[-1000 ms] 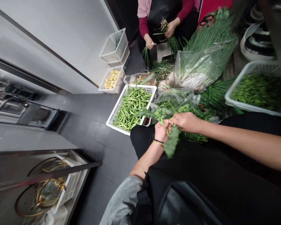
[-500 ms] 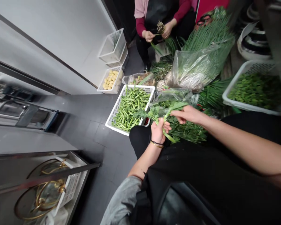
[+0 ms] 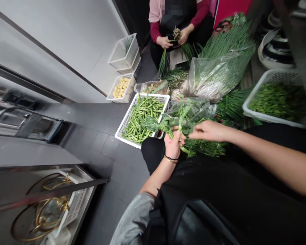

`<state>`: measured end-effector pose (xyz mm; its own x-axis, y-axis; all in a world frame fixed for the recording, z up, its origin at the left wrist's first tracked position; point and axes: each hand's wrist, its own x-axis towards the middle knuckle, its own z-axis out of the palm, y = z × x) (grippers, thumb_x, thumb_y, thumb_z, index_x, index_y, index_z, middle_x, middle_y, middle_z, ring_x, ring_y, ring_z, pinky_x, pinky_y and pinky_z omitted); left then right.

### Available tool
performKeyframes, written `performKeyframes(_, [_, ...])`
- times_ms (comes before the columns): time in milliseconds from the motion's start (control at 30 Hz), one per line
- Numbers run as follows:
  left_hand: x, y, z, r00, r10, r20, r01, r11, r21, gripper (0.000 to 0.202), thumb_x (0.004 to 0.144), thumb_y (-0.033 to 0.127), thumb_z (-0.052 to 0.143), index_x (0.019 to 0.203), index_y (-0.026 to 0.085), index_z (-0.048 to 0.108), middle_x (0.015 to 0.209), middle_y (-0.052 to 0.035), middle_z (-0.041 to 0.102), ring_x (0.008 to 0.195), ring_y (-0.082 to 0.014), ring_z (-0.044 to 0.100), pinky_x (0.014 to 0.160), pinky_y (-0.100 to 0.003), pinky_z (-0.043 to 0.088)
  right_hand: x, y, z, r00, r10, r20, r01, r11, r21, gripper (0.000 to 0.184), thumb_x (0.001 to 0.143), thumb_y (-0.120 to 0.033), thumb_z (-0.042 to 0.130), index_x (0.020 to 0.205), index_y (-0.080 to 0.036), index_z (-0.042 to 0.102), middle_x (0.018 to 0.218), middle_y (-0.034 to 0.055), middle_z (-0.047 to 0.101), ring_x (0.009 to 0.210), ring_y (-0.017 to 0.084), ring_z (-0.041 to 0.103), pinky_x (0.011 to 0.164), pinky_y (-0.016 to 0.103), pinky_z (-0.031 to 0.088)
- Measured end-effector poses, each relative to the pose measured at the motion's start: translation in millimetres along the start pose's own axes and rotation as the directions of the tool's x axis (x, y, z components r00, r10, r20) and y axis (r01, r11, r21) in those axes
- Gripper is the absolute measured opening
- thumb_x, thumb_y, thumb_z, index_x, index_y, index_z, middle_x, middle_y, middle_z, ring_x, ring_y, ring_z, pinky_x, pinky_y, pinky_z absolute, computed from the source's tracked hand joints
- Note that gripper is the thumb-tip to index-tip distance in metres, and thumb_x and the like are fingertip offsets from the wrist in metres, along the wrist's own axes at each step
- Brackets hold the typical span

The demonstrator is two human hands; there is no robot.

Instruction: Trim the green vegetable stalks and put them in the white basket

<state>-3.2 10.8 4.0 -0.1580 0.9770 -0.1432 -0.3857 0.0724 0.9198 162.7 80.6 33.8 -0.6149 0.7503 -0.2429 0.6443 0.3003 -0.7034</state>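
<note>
1. Gripping a small bunch of leafy green stalks (image 3: 165,124), the left hand (image 3: 173,143) has its fingers curled closed around them; one stalk stands up above the fingers, and a stem end pokes out below.
2. Just beside it, the right hand (image 3: 206,131) is partly closed, fingers bent and thumb close to them (whether it pinches anything, I cannot tell).
3. The bunch sits above the person's lap, its leaves reaching toward the near corner of a white basket (image 3: 127,142) full of green pieces (image 3: 145,117).
4. Under and beside the right hand lies a heap of leafy greens (image 3: 206,147), with a clear plastic bag (image 3: 206,78) of long green stalks beyond.
5. Across from the person, a co-worker's hands (image 3: 185,36) hold thin green stalks with pale ends.
</note>
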Motion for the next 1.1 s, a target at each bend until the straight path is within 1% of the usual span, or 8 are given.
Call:
performKeyframes(133, [-4, 3, 5.7, 0.999, -0.003, 0.032, 0.003, 1.0, -0.003, 0.035, 0.076, 0.042, 0.067, 0.094, 0.015, 0.053, 0.061, -0.0008, 0.062, 0.042, -0.0062, 0.048, 0.037, -0.016, 0.029, 24, -12, 11, 0.971, 0.154, -0.186, -0.031, 0.843, 0.538, 0.057, 0.082, -0.068, 0.037, 0.058, -0.018, 0.054, 0.036, -0.0018, 0.044, 0.036, 0.01, 0.041, 0.046, 0.025, 0.034])
performKeyframes(300, [-6, 22, -2.2, 0.953, -0.233, 0.191, 0.285, 0.905, -0.315, 0.022, 0.083, 0.036, 0.059, 0.091, 0.017, 0.049, 0.054, 0.0055, 0.048, 0.033, -0.0016, 0.027, 0.03, -0.014, 0.013, 18, -7, 46, 0.971, -0.128, -0.202, 0.222, 0.8, 0.558, 0.039, 0.081, -0.052, 0.053, 0.07, -0.016, 0.061, 0.061, 0.0014, 0.061, 0.055, 0.011, 0.055, 0.059, 0.026, 0.044])
performKeyframes(500, [-8, 19, -2.8, 0.85, -0.395, 0.35, 0.503, 0.805, -0.314, 0.019, 0.087, 0.034, 0.052, 0.087, 0.015, 0.05, 0.054, 0.0051, 0.044, 0.031, -0.0015, 0.026, 0.028, -0.015, 0.012, 13, -1, 18, 0.972, -0.12, -0.2, 0.23, 0.63, 0.742, 0.041, 0.074, -0.048, 0.062, 0.099, -0.016, 0.06, 0.075, 0.0031, 0.065, 0.061, 0.014, 0.06, 0.056, 0.026, 0.046])
performKeyframes(667, [-7, 11, 6.3, 0.941, -0.288, 0.174, 0.318, 0.932, -0.172, 0.033, 0.081, 0.044, 0.059, 0.096, 0.016, 0.05, 0.057, 0.0006, 0.057, 0.034, -0.0069, 0.042, 0.031, -0.017, 0.022, 19, -18, 20, 0.912, -0.021, -0.41, 0.206, 0.888, 0.412, 0.039, 0.082, -0.048, 0.052, 0.059, -0.017, 0.05, 0.052, -0.0004, 0.053, 0.044, 0.009, 0.045, 0.047, 0.024, 0.033])
performKeyframes(733, [-6, 9, 7.3, 0.959, -0.265, 0.1, 0.278, 0.948, -0.156, 0.034, 0.077, 0.042, 0.065, 0.094, 0.018, 0.047, 0.054, 0.0037, 0.055, 0.032, -0.0054, 0.038, 0.031, -0.016, 0.019, 16, -21, 29, 0.837, -0.161, -0.523, 0.233, 0.97, 0.075, 0.039, 0.086, -0.042, 0.046, 0.056, -0.017, 0.049, 0.054, 0.001, 0.052, 0.049, 0.01, 0.045, 0.051, 0.025, 0.03])
performKeyframes(833, [-3, 9, 2.8, 0.945, -0.322, 0.048, 0.324, 0.917, -0.233, 0.032, 0.073, 0.038, 0.068, 0.083, 0.018, 0.044, 0.047, 0.008, 0.044, 0.03, -0.0026, 0.03, 0.032, -0.016, 0.012, 2, -19, 41, 0.771, -0.467, -0.433, 0.326, 0.873, -0.362, 0.036, 0.089, -0.034, 0.041, 0.06, -0.017, 0.054, 0.06, 0.0037, 0.055, 0.055, 0.012, 0.048, 0.055, 0.026, 0.03])
performKeyframes(1000, [1, 11, -11.2, 0.968, -0.244, 0.057, 0.25, 0.928, -0.277, 0.034, 0.073, 0.038, 0.068, 0.09, 0.021, 0.044, 0.047, 0.0092, 0.044, 0.029, -0.0031, 0.028, 0.031, -0.018, 0.01, -26, 6, 40, 0.91, -0.394, 0.132, 0.412, 0.815, -0.408, 0.028, 0.076, -0.047, 0.06, 0.082, -0.02, 0.066, 0.081, 0.0064, 0.065, 0.06, 0.015, 0.057, 0.052, 0.024, 0.033])
performKeyframes(1100, [-2, 9, -11.1, 0.971, -0.224, 0.086, 0.238, 0.936, -0.257, 0.033, 0.075, 0.037, 0.067, 0.094, 0.021, 0.045, 0.046, 0.0087, 0.046, 0.028, -0.0045, 0.029, 0.031, -0.018, 0.011, -18, 12, 26, 0.989, -0.117, 0.086, 0.136, 0.952, -0.274, 0.053, 0.061, -0.057, 0.068, 0.097, -0.017, 0.066, 0.09, 0.0103, 0.067, 0.062, 0.018, 0.06, 0.051, 0.026, 0.037])
